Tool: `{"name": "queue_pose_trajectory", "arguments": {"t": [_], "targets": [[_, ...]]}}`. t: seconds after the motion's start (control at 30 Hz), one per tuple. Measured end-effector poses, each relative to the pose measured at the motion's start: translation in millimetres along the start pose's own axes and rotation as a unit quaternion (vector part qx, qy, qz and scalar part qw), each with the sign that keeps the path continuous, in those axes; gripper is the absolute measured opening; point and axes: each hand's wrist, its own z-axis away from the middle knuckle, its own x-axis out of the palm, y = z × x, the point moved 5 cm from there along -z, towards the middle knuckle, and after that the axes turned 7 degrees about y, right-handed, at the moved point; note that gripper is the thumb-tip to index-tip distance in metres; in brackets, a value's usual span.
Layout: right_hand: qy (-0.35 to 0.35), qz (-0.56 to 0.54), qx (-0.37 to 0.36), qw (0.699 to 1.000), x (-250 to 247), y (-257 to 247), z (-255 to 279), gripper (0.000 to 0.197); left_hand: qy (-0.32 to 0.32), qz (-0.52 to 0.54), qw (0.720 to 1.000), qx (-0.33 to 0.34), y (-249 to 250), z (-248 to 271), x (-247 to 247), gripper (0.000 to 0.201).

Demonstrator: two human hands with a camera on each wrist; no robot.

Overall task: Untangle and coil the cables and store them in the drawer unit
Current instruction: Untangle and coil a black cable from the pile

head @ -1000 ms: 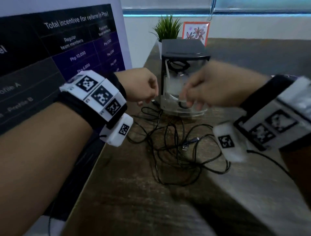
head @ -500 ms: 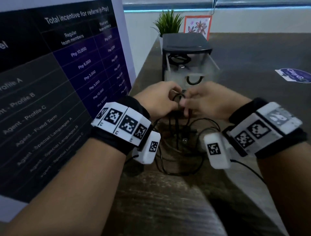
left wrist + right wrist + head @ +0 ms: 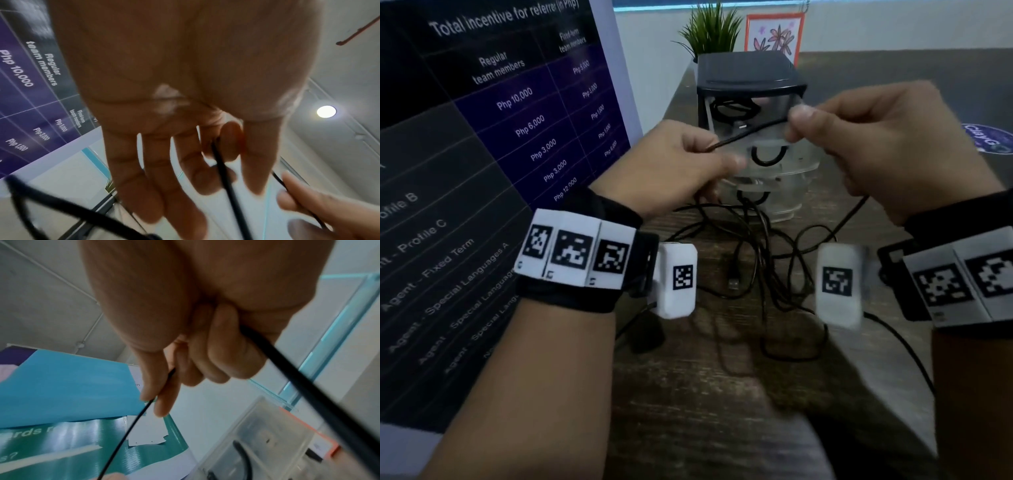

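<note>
Both hands have come up off the desk since half a second ago, and a length of black cable is now stretched between them in front of the drawer unit. Left hand pinches one end of that span between thumb and forefinger; the left wrist view shows its other fingers loosely extended with the cable running past them. Right hand pinches the other end between thumb and fingertips, its remaining fingers curled, and the cable trails down out of its palm. Below the hands, in front of the unit, the tangle of black cables lies on the desk, a USB plug showing among the loops. Inside the unit's clear drawers, coiled black cables already sit. Behind the unit stand a plant and a framed flower picture; a poster stands to its left.
</note>
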Motion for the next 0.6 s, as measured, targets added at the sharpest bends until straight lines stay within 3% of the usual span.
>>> {"name": "queue_pose_trajectory", "arguments": {"t": [0.1, 0.2, 0.37, 0.47, 0.6], "targets": [[-0.016, 0.036, 0.007, 0.999, -3.8, 0.8, 2.6, 0.027, 0.006, 0.027, 1.000, 0.006, -9.5, -0.6, -6.9, 0.046], [-0.008, 0.065, 0.042, 0.997, -10.4, 7.6, 3.6, 0.033, 0.036, -0.019, 0.999, 0.035, -9.6, -4.8, -15.1, 0.030], [0.089, 0.124, 0.069, 0.986, -35.9, 13.5, 4.6, 0.035, 0.111, -0.067, 0.991, 0.033, -14.0, -10.2, -31.0, 0.022], [0.129, 0.175, 0.077, 0.973, -49.3, 19.8, 3.0, 0.041, 0.173, -0.030, 0.984, 0.031, -11.8, -9.0, -40.0, 0.014], [0.065, 0.237, 0.066, 0.967, -40.2, 12.5, 1.0, 0.037, 0.184, 0.045, 0.982, 0.016, -2.4, -10.1, -34.3, 0.007]]}}
